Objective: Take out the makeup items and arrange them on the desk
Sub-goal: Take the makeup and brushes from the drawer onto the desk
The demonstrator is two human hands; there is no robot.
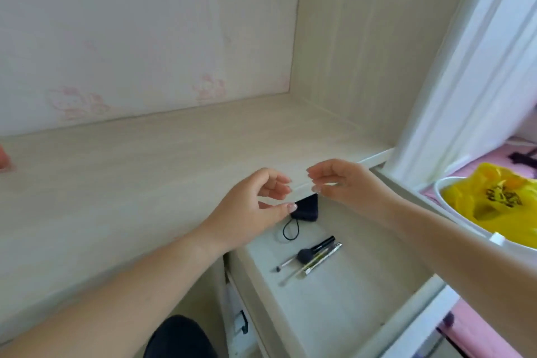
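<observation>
The desk (116, 183) is the largest item in view: a pale wood-grain top running from the left edge to a matching side panel on the right, backed by a wall with faint pink prints. Below its front edge an open drawer (348, 299) extends toward the viewer, with a light, bare floor.

To the right of the drawer, a white bin (453, 212) holds a yellow plastic bag (499, 197). It stands apart from the drawer, beside a white frame post.

Both forearms reach in from the bottom of the frame, and the two hands meet above the desk's front edge, over the back of the drawer. The left hand (255, 206) has its fingers loosely curled and thumb extended; it grips nothing visible. The right hand (340, 180) faces it, fingertips close to those of the left but not touching, fingers likewise relaxed and empty.

The task's items remain inside the drawer. A dark pouch (306, 209) lies at the back, partly under the desk edge and just beneath the left thumb; contact cannot be confirmed. A black hair tie (289, 231) lies just in front of it. Nearer the middle, a group of makeup brushes (312, 256) lies diagonally, bundled close together: a dark-headed brush, a black-handled piece, a silver-ended tube and thin applicators. Individual contacts within the group cannot be resolved.
</observation>
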